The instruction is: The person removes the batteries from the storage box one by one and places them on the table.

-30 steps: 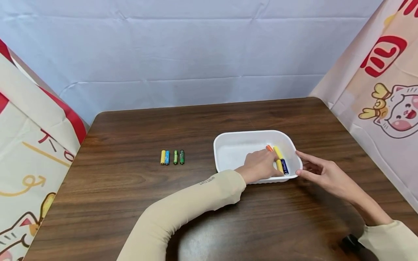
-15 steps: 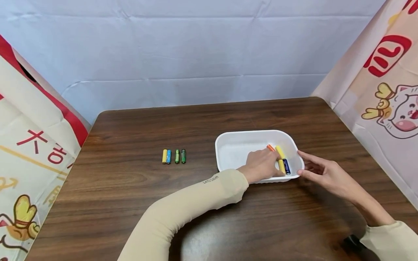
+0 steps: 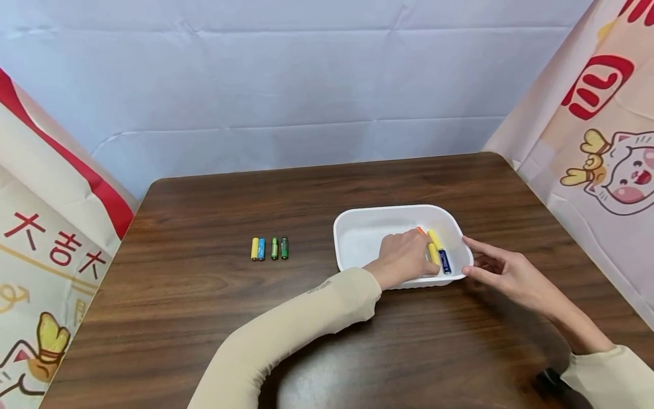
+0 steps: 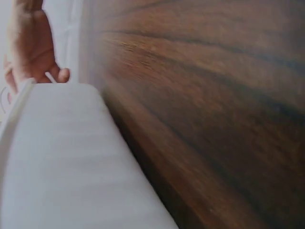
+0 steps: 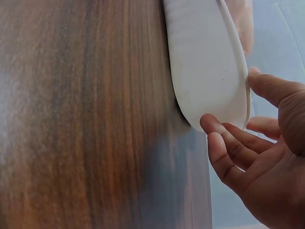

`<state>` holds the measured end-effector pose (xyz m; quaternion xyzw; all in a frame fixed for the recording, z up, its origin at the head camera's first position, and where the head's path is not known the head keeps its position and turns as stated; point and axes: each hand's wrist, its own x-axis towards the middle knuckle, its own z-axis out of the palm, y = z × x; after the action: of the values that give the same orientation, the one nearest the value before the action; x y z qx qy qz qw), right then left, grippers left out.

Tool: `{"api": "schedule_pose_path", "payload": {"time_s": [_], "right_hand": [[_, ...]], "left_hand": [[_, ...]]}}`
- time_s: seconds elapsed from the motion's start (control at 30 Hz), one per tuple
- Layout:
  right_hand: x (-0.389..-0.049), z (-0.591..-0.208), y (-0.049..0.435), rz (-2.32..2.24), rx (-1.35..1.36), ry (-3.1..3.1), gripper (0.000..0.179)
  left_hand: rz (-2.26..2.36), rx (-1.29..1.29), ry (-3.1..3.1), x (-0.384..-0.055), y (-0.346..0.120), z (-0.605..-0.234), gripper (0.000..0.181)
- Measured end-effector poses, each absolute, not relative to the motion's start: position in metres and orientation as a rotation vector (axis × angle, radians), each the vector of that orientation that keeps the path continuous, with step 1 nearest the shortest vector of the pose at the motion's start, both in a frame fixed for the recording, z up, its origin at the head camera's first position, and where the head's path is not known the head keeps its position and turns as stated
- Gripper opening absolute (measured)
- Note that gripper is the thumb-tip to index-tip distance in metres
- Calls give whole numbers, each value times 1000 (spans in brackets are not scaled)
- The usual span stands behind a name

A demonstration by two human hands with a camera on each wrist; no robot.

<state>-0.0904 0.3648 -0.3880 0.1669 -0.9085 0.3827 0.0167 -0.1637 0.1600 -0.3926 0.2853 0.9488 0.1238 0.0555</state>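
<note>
A white plastic basin point(image 3: 357, 244) sits right of the table's middle. My left hand point(image 3: 401, 255) reaches over its near rim and pinches a yellow battery point(image 3: 434, 253) inside, the fingers partly hidden. Beside that battery lie a dark blue one point(image 3: 445, 262) and a brighter yellow one point(image 3: 435, 238). An orange battery point(image 3: 420, 230) shows just past the knuckles. At the basin's right end my right hand point(image 3: 503, 272) holds the rim. Its thumb point(image 5: 267, 86) presses the rim in the right wrist view, other fingers bent by the outer wall.
Left of the basin, a yellow battery point(image 3: 255, 249), a blue battery point(image 3: 261, 249), a light green battery point(image 3: 275, 248) and a dark green battery point(image 3: 284, 248) stand in a row on the brown wooden table point(image 3: 204, 318). A pale cloth point(image 3: 296, 85) hangs behind it.
My left hand has shifted slightly left inside the basin, and the pinched yellow battery has moved with it, away from the dark blue one. My right hand stays at the rim.
</note>
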Motion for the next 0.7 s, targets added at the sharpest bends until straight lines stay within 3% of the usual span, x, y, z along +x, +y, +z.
{"api": "schedule_pose_path", "payload": {"time_s": [0.37, 0.7], "right_hand": [[-91, -387, 365, 1185, 515, -2825, 55], [-92, -388, 363, 1195, 507, -2815, 56]], "left_hand": [[544, 938, 2870, -154, 136, -364, 38], [820, 911, 2856, -158, 49, -321, 35]]}}
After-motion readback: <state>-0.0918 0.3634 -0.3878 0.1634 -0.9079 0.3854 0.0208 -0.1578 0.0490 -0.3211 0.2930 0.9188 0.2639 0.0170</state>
